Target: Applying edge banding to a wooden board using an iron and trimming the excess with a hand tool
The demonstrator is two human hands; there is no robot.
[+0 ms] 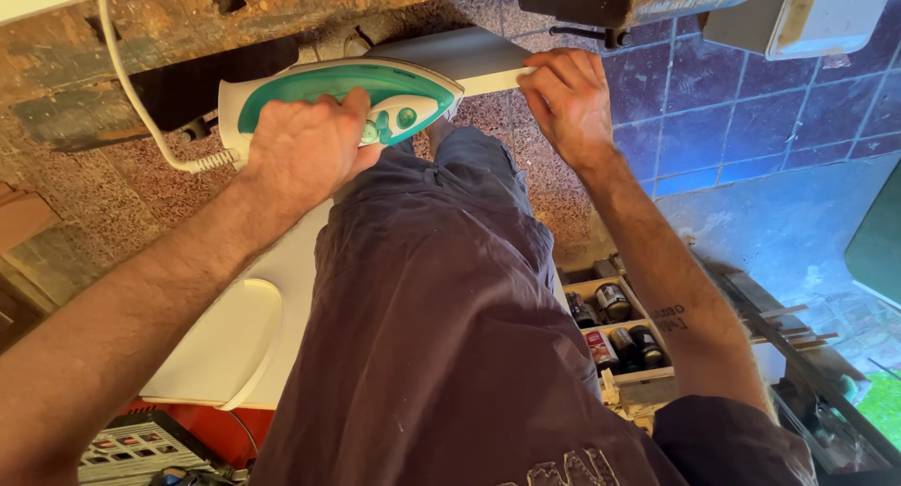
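Dark grey garment [441,336] is draping over the white ironing board [235,345]. Left hand [305,153] is gripping the teal-and-white iron [375,92] at the board's narrow end, right hand [568,97] is pinching that tip, tiled floor [751,120] beyond.

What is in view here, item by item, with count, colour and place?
iron: one, white and teal, top centre, under the left hand
cord: one, white, upper left
strip: one, grey-white, under the iron's tip
tins: several, dark, in a wooden tray lower right
tiles: many, purple-blue, upper right
shorts: dark grey, centre
left hand: grips the iron
right hand: holds the strip's end
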